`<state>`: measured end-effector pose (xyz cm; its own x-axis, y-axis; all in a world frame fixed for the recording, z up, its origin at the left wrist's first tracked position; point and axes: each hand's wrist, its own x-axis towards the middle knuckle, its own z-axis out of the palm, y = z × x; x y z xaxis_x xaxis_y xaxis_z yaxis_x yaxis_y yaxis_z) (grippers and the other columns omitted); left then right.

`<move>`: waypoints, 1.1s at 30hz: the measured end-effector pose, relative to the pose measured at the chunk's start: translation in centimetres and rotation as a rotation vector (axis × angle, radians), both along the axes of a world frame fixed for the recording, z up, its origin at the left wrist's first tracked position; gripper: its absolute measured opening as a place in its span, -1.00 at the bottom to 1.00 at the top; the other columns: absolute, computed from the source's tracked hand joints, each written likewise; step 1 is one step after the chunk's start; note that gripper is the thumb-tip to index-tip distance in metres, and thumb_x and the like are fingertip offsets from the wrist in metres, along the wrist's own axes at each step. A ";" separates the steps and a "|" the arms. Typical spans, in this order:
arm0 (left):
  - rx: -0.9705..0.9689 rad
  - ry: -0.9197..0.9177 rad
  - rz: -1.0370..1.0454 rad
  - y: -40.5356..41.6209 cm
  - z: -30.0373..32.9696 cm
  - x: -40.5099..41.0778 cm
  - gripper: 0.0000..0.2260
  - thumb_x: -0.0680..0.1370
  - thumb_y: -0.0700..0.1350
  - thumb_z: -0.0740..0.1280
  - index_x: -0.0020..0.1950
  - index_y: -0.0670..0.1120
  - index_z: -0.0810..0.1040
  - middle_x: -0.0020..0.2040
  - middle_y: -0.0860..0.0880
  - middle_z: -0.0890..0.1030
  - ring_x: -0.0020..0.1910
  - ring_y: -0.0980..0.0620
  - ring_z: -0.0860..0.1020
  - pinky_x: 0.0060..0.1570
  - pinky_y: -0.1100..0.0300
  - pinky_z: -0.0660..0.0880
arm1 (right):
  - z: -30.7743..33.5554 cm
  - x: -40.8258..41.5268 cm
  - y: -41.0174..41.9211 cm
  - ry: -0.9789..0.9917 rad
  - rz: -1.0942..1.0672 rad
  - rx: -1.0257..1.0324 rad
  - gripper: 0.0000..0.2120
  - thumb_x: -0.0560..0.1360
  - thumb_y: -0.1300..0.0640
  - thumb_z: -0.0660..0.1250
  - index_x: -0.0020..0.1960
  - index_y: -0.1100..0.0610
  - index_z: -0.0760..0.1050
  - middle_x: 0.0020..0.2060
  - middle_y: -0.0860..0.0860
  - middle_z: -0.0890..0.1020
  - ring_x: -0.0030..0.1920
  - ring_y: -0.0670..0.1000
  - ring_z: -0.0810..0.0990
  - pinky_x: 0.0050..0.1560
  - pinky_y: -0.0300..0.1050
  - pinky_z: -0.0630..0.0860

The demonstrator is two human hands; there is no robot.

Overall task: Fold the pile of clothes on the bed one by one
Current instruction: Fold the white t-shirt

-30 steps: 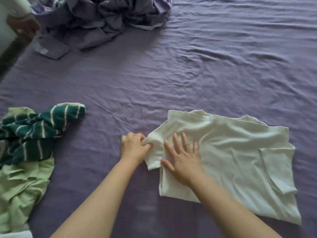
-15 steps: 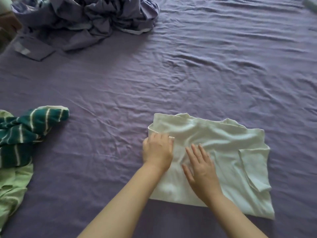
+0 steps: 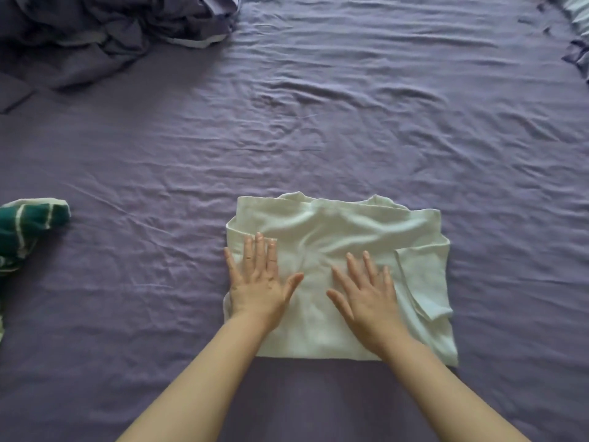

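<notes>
A white shirt lies partly folded on the purple bed sheet, near the front middle. Its left side is folded over, and a sleeve lies folded in on the right. My left hand presses flat on the shirt's left part, fingers straight. My right hand lies flat on the middle of the shirt, fingers spread. A green garment with white stripes sits at the left edge, mostly cut off by the frame.
A crumpled purple blanket is heaped at the back left. A bit of pale fabric shows at the top right corner. Wrinkled sheet stretches between the shirt and the blanket.
My left hand pulled the shirt's left side over to the right, let it go and now lies flat on it. The view shifted right, so the striped garment slid toward the left edge.
</notes>
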<state>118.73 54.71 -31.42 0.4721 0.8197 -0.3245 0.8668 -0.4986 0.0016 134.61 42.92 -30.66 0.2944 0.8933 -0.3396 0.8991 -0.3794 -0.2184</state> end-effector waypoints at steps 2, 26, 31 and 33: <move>-0.031 -0.086 -0.017 -1.9 1.3 2.3 -0.36 0.57 0.28 -0.21 0.52 -0.04 -0.29 0.53 -0.07 -0.31 0.46 -0.07 -0.42 0.38 -0.16 -0.42 | 1.7 2.5 -0.8 0.025 -0.150 0.150 -0.57 0.63 -0.06 0.02 0.47 -0.02 0.23 0.52 0.01 0.14 0.53 0.04 -0.06 0.46 0.07 -0.09; -1.038 -1.023 0.612 -5.8 6.1 15.6 -0.79 0.54 -0.13 0.35 0.18 -0.09 0.55 -0.02 -0.11 0.63 -0.12 0.04 0.59 -0.04 0.10 0.53 | 5.1 7.6 -2.6 1.280 -0.831 0.433 -0.51 0.55 0.40 0.10 0.34 -0.06 0.36 0.18 -0.21 0.53 -0.04 -0.21 0.63 -0.19 -0.21 0.60; -0.949 -1.108 0.688 -4.1 5.8 12.2 -0.88 0.53 -0.22 0.36 0.03 -0.16 0.63 -0.12 -0.13 0.68 -0.22 0.02 0.61 -0.17 0.12 0.56 | 6.0 5.6 -1.1 1.193 -0.754 0.460 -0.52 0.51 0.38 0.18 0.30 -0.06 0.38 0.09 -0.08 0.59 -0.15 -0.13 0.65 -0.24 -0.24 0.57; -0.798 -1.094 0.677 -3.0 6.1 10.5 -0.87 0.55 -0.18 0.32 0.00 -0.23 0.60 -0.07 -0.24 0.66 -0.18 -0.05 0.57 -0.10 -0.02 0.54 | 6.1 4.5 -0.4 1.059 -0.693 0.466 -0.54 0.50 0.36 0.20 0.30 -0.04 0.40 -0.01 0.06 0.62 -0.22 -0.13 0.62 -0.21 -0.27 0.54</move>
<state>129.21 51.72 -25.36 0.3854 0.7587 -0.5252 0.3180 0.4251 0.8475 139.12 42.51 -24.52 0.5155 0.7624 -0.3912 -0.1259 -0.3841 -0.9147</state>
